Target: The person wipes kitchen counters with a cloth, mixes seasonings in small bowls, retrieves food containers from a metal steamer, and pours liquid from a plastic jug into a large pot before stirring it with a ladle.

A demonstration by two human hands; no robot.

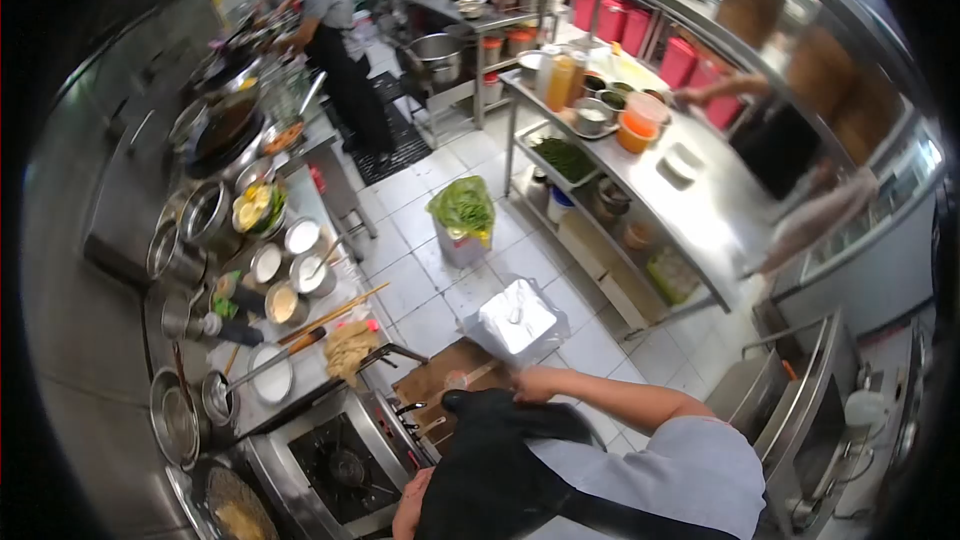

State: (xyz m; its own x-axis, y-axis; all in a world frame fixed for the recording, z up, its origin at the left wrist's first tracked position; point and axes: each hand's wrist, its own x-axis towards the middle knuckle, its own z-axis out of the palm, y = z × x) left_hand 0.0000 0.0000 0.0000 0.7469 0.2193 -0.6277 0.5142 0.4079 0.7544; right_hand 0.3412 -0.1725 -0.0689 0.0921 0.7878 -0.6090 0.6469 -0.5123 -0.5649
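Note:
My right hand [536, 385] reaches forward past my black apron [470, 465], with its fingers closed. What lies in them, if anything, is hidden; dark cloth shows right below the hand. Just beyond it, a bin lined with a clear plastic bag [515, 320] has a whitish, shiny top. Low in the view, my left hand [410, 505] is beside the front of a steel gas stove [345, 460]. The apron and the frame's edge cover most of its fingers. Brown cardboard [430, 380] lies on the floor between the stove and the bin.
Left of me, a steel counter carries white tubs [270, 375], pots [210, 215], a beige cloth [352, 350] and long wooden sticks. A bin with a green bag [462, 220] stands on the tiles. At right is a steel shelf table [690, 230]; other people work at left and right.

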